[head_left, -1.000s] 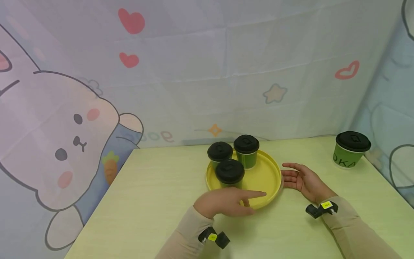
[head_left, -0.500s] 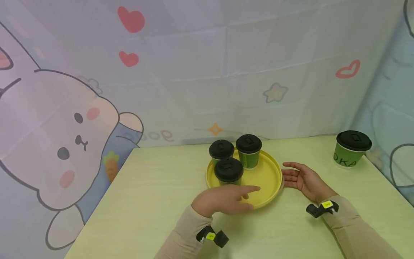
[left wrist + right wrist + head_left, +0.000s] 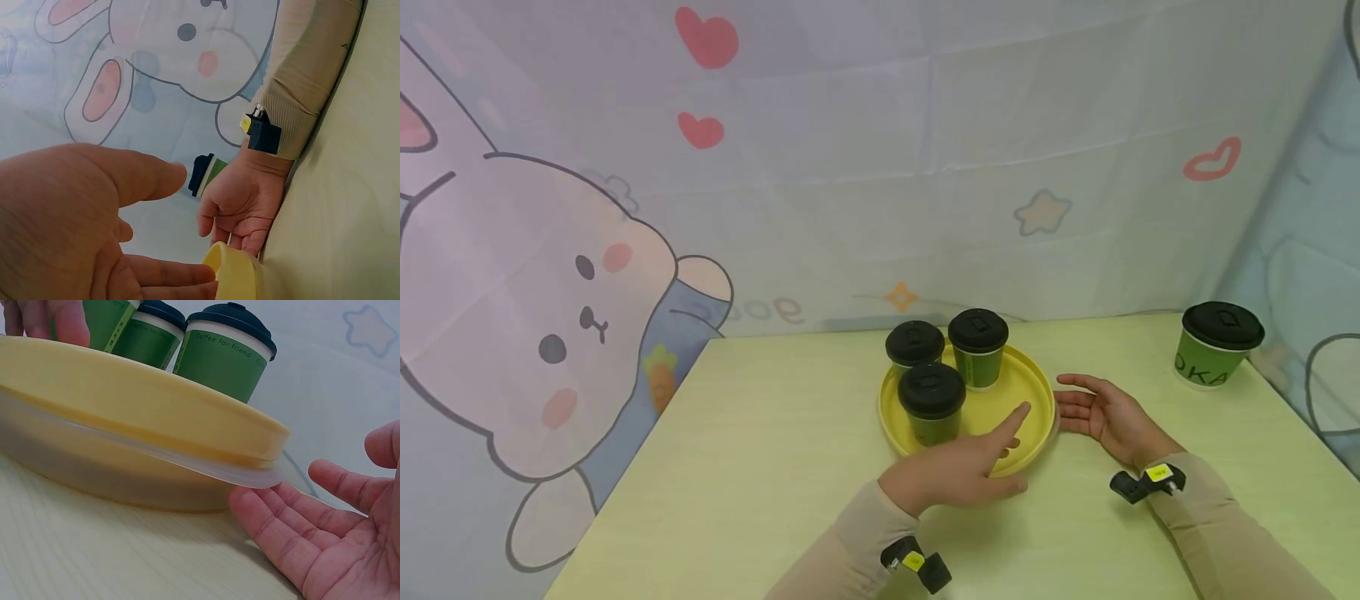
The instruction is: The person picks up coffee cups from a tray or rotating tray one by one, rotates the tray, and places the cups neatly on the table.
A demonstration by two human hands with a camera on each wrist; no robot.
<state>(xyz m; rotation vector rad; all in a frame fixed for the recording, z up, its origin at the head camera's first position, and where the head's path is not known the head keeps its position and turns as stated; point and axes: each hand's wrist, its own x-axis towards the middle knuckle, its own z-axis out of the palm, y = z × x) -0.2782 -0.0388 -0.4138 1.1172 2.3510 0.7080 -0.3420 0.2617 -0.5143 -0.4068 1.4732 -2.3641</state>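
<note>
A round yellow tray (image 3: 1000,417) carries three green paper cups with black lids: a front cup (image 3: 934,404), a back left cup (image 3: 915,346) and a back right cup (image 3: 979,350). Over the tray's near edge lies my left hand (image 3: 955,475), index finger extended; in the left wrist view its lower fingertips are right at the tray's rim (image 3: 240,275). My right hand (image 3: 1112,421) is palm inward at the tray's right side. In the right wrist view, its straight fingertips meet the edge of a translucent disc (image 3: 219,475) under the tray.
A fourth green cup (image 3: 1210,354) with a black lid stands at the table's (image 3: 760,433) back right corner. A printed cloth (image 3: 850,167) hangs behind the table, and another along the right side.
The left hand first drew slightly left, then swung right and nearer, uncovering more of the front cup. The tray with its cups turned slightly clockwise. The right hand stayed in place.
</note>
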